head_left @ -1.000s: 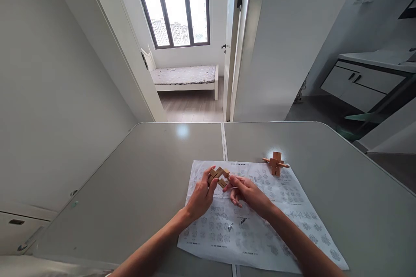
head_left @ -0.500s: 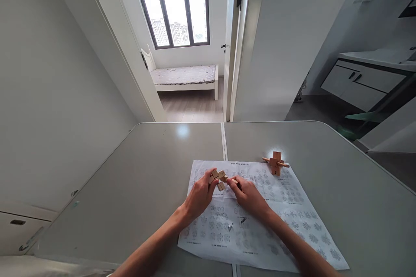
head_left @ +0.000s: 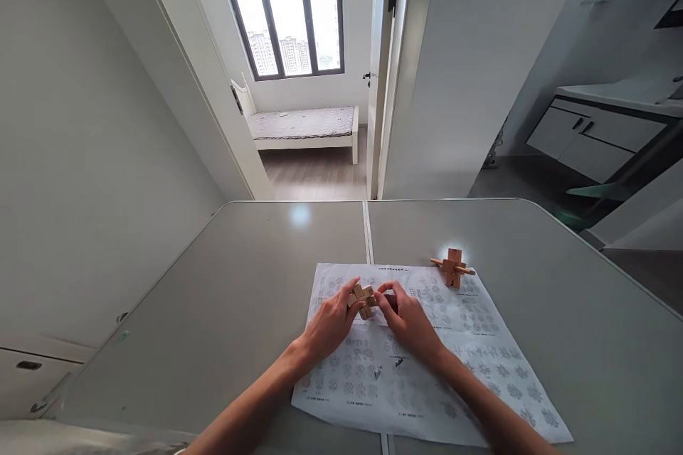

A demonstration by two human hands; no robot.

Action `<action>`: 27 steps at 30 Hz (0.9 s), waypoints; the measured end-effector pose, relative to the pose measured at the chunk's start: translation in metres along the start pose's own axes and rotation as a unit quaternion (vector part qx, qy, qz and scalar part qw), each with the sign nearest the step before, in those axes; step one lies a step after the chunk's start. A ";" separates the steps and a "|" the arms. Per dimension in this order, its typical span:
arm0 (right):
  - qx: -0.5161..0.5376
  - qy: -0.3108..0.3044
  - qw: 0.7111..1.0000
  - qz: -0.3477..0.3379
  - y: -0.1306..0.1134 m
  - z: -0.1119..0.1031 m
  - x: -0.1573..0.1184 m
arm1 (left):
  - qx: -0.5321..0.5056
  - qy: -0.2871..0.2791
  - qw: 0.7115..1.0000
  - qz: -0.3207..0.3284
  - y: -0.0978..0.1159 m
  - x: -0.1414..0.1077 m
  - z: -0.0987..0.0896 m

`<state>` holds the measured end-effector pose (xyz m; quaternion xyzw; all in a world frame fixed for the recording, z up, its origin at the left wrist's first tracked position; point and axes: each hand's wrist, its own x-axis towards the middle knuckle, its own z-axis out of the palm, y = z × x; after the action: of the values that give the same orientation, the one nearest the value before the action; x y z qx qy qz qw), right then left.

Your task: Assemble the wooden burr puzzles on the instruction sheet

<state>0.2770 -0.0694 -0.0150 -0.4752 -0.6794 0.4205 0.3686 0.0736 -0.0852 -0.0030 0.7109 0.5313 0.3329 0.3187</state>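
Observation:
A light wooden interlocking burr puzzle (head_left: 365, 293) is held just above the printed sheet (head_left: 368, 405). My left hand (head_left: 331, 318) grips its left side between thumb and fingers. From the right, my right hand (head_left: 406, 314) has its curled fingertips at the puzzle's right end, pinched on it. The fingers hide part of the puzzle, so how all its pieces sit cannot be told. A second, reddish-brown wooden cross-shaped puzzle (head_left: 453, 269) with a thin stick through it lies at the sheet's upper right edge.
The creased sheet with printed diagrams lies on a grey table (head_left: 213, 313) with a pale centre seam (head_left: 368, 231). Beyond the table are a doorway, a bed (head_left: 304, 124) and a window. A cabinet (head_left: 597, 131) stands at far right.
The puzzle has been turned in my left hand, and its pieces now sit closer together in a cross shape. My right fingertips have shifted slightly, their index finger more raised and bent.

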 end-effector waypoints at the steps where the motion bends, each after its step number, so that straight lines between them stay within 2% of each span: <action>1: -0.004 -0.002 1.000 -0.006 0.000 0.001 0.000 | 0.000 -0.005 1.000 -0.002 0.000 0.000 0.000; 9: 0.000 -0.015 0.999 -0.037 0.002 0.006 -0.004 | -0.006 -0.032 0.999 -0.004 0.005 -0.001 -0.001; 17: -0.010 -0.003 1.000 -0.025 0.003 0.007 -0.006 | 0.009 -0.066 0.997 0.033 0.005 -0.002 -0.001; 27: -0.021 0.015 0.999 -0.026 0.001 0.006 -0.005 | -0.001 -0.049 0.998 0.032 -0.001 -0.004 0.002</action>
<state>0.2735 -0.0751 -0.0188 -0.4714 -0.6947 0.3891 0.3791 0.0741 -0.0892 -0.0058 0.7428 0.4915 0.3084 0.3340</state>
